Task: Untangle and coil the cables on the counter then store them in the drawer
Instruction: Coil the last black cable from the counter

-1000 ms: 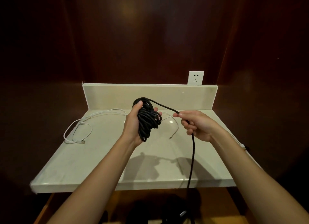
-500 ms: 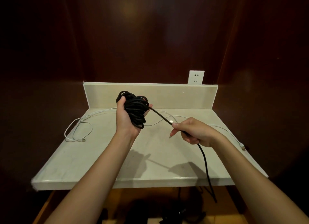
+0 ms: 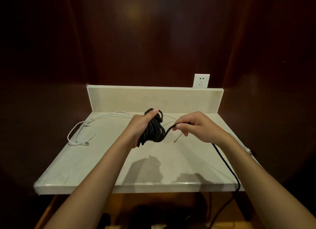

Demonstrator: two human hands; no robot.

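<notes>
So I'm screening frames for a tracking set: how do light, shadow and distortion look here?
Head view: dim warm light; the pale counter is the brightest area, with soft hand shadows near its front edge. The walls fall nearly black with corner vignetting. Wide-angle bowing bends the counter edges. Left hand, right hand and black cable read fairly sharp.

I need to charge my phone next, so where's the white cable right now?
In the head view, the white cable lies loose on the left side of the counter, left of the left hand gripping the black cable coil.
</notes>
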